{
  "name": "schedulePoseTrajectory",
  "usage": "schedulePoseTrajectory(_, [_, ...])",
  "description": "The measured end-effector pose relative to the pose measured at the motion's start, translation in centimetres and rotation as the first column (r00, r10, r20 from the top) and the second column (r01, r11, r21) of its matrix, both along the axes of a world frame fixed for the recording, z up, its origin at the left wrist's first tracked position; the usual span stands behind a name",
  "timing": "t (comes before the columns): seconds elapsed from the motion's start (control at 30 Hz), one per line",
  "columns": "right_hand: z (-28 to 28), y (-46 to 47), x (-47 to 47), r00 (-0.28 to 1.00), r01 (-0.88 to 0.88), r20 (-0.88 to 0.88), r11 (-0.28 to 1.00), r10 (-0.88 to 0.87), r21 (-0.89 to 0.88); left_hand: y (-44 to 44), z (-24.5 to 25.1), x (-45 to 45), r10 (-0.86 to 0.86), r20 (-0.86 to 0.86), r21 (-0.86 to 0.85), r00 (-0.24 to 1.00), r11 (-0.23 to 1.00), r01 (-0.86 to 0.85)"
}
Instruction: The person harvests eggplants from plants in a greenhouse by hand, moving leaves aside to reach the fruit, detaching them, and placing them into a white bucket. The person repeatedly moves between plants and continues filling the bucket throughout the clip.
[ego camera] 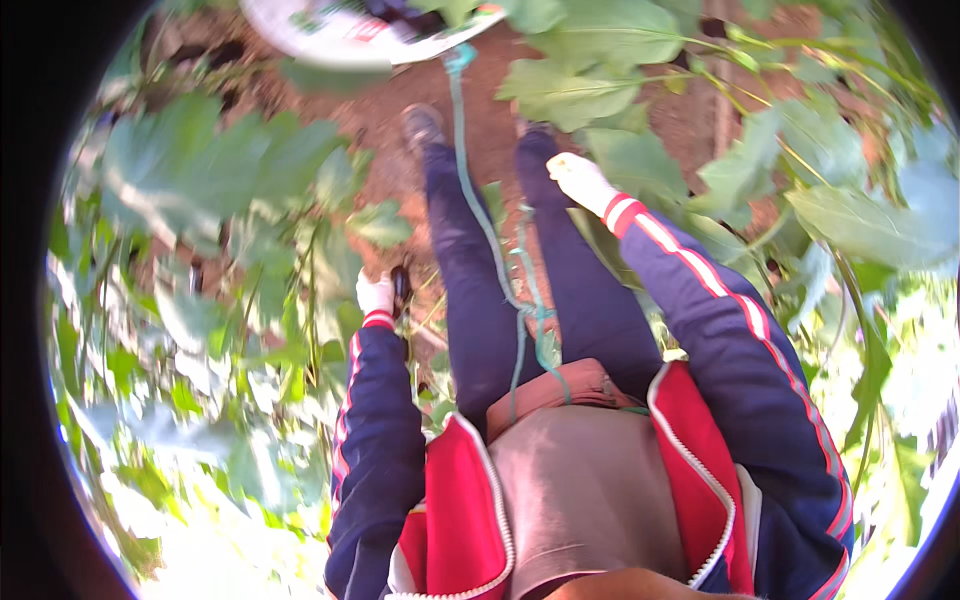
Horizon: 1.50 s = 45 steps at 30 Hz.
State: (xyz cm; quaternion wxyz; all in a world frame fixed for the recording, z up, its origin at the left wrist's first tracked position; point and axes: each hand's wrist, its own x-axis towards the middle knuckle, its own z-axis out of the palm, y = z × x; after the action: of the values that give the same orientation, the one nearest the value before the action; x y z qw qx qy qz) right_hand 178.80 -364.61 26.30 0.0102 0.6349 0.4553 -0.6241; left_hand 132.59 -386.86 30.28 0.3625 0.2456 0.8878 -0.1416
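Observation:
My left hand (375, 291) hangs low on the left, its fingers beside a dark, glossy, elongated thing (401, 289) that looks like an eggplant; whether they grip it cannot be told. Over my right knee is my right hand (581, 180), fingers curled, with nothing clearly seen in it. A teal rope (480, 210) runs from the waist of my body, past a knot between my legs, up to the rim of a white tub (322, 52). Dark purple things (401, 15) lie in the tub, partly cut off by the picture's top edge. A pinkish waist pouch (551, 386) sits at my waist.
Large-leaved plants (217, 157) crowd the left side, and more broad leaves (592, 82) hang over the right. A strip of bare reddish soil (480, 97) runs between them under my feet. Thin stems (810, 172) cross at the upper right.

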Motion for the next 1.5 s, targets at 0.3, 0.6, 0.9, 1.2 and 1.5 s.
schedulePoseTrajectory(0.3, [7.9,5.7,-8.7,0.575,0.150,-0.230,0.377,-0.786,-0.914,-2.3,5.0,-5.2,-0.008,-0.342,-0.037,0.940,0.999,-0.005])
schedulePoseTrajectory(0.6, [3.9,-1.4,-11.5,0.971,0.235,-0.092,0.956,-0.222,0.176,-3.2,-1.9,-9.6,-0.080,-0.120,0.076,0.990,0.993,0.090])
schedulePoseTrajectory(0.9, [12.7,-4.3,-12.6,0.534,0.493,-0.561,0.772,-0.632,-0.400,2.9,1.1,12.3,-0.044,0.667,0.398,0.744,0.865,-0.306])
schedulePoseTrajectory(1.2, [18.4,-17.3,0.0,0.896,0.337,-0.398,0.886,-0.199,0.317,5.2,15.0,28.1,0.084,0.979,-0.204,-0.186,0.400,-0.894])
schedulePoseTrajectory(1.5, [18.1,-16.4,29.5,0.991,-0.088,0.132,0.738,-0.001,0.669,-14.5,22.1,37.5,0.218,0.943,0.137,0.251,0.435,-0.890])
